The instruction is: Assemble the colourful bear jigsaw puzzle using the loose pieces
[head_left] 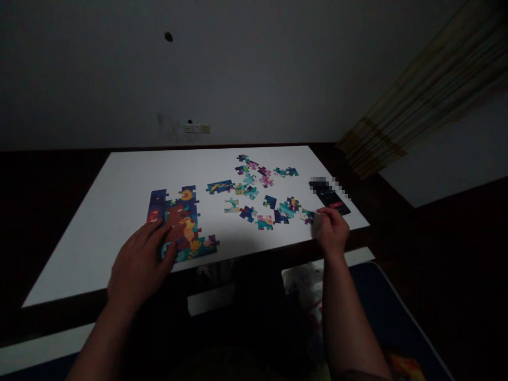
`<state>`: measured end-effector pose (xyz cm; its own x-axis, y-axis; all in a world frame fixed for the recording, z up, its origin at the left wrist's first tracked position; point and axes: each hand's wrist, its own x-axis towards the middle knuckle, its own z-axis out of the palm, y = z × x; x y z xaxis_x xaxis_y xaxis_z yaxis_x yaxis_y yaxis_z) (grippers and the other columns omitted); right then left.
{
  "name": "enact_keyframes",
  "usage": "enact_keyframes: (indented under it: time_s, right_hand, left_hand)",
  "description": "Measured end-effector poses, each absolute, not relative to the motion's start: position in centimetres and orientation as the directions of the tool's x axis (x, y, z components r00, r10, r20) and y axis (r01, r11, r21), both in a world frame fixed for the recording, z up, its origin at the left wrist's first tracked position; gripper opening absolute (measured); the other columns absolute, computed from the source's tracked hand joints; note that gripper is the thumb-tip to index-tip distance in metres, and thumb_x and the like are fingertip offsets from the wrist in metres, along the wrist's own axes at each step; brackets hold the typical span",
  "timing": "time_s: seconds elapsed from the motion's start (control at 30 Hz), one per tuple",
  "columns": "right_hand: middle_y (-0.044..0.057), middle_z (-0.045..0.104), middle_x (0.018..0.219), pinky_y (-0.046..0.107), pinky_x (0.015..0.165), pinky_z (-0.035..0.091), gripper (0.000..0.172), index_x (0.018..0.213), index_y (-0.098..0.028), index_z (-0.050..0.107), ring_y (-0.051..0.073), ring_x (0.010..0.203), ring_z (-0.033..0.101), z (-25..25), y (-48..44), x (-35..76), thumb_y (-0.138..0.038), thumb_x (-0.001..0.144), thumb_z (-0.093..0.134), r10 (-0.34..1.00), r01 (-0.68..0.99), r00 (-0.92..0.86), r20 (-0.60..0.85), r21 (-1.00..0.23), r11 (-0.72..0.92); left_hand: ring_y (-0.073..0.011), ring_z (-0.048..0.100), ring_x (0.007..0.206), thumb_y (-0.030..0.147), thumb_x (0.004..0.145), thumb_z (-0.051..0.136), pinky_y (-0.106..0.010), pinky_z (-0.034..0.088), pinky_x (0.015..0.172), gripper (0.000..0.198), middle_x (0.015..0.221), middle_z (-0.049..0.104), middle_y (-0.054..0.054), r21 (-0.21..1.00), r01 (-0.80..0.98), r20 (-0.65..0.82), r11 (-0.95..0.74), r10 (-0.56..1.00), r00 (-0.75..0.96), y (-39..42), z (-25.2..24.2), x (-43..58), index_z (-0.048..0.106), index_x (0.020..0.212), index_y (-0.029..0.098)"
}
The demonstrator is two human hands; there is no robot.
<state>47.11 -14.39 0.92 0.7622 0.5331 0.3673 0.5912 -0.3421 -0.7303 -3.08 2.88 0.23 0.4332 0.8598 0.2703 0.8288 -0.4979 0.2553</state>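
Observation:
A partly joined jigsaw puzzle [180, 225] with a brown animal lies at the left of the white table. Across its lower left part rests my left hand [141, 259], fingers spread. Loose and joined pieces are scattered over the middle, among them a blue strip [220, 187] and a pink-and-teal piece [264, 222]. My right hand [332, 230] is at the front edge on the right, thumb and fingers pinched on a puzzle piece [316, 222] seen almost edge-on. Just left of that hand another piece [307, 216] lies on the table.
A dark phone [333, 198] lies near the right edge of the table [119, 180]. Behind the table is a wall with sockets [197, 128]; a curtain [381, 127] hangs at the right. Below the front edge are a plastic bag [307, 286] and a blue seat [384, 301].

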Motion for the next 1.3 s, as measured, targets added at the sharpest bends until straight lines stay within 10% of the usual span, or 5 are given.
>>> enact_keyframes:
  time_s: [1.3]
  right_hand:
    - [0.014, 0.088, 0.087, 0.045, 0.082, 0.056, 0.027, 0.095, -0.029, 0.088, 0.038, 0.084, 0.081, 0.1, -14.0, 45.7, -0.039, 0.096, 0.062, 0.547, 0.624, 0.761, 0.349, -0.625, -0.469]
  left_hand:
    - [-0.0452, 0.075, 0.171, 0.062, 0.124, 0.045, -0.063, 0.063, 0.145, 0.073, 0.184, 0.078, -0.019, 0.212, 0.860, 0.241, -0.465, 0.877, 0.415, 2.8, 0.5, -2.9, 0.086, 0.168, 0.021]
